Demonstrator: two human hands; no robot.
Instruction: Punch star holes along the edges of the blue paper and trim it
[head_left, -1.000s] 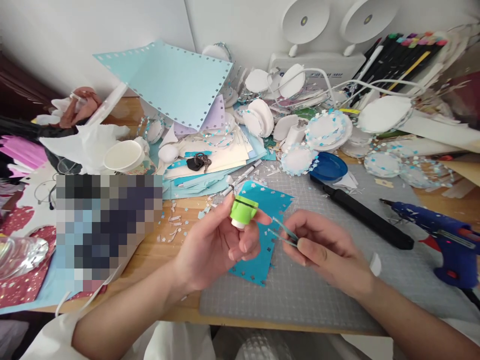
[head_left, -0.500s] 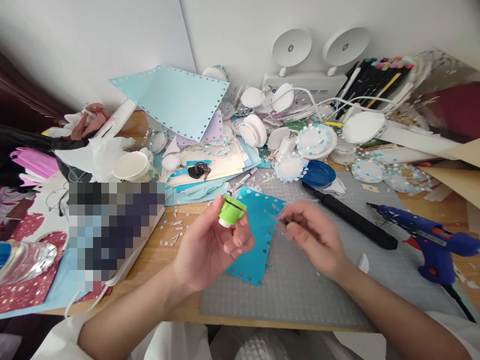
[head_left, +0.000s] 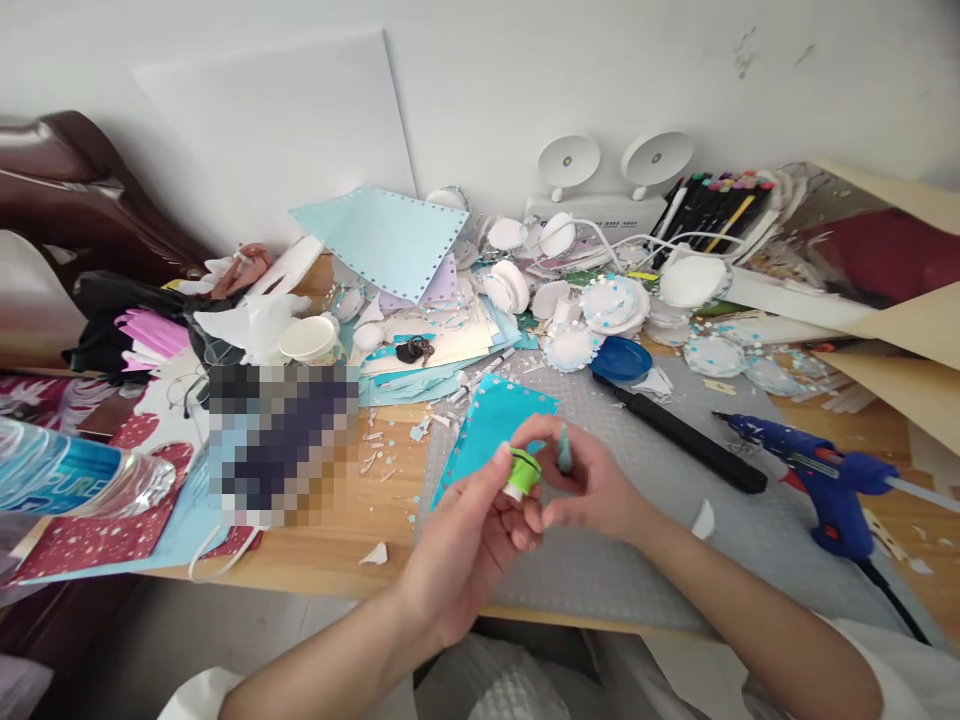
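My left hand [head_left: 469, 535] is closed around a small green and white paper punch [head_left: 522, 473], holding it up over the grey cutting mat [head_left: 637, 560]. My right hand [head_left: 581, 485] is closed, pinching a thin pair of teal tweezers [head_left: 564, 452], and its fingers touch the punch from the right. A teal sheet of paper [head_left: 487, 425] with punched edges lies on the mat just behind both hands.
A blue glue gun [head_left: 814, 470] and a black craft knife [head_left: 679, 437] lie on the mat to the right. White foam discs, paper sheets, a paper cup [head_left: 309, 340], markers [head_left: 712, 200] and a twin-headed lamp crowd the back. A plastic water bottle [head_left: 67, 475] lies at far left.
My head has lifted and pulled back, so the desk looks smaller. My right hand has moved left onto the punch, with the tweezers now turned upright. Both hands sit lower in view.
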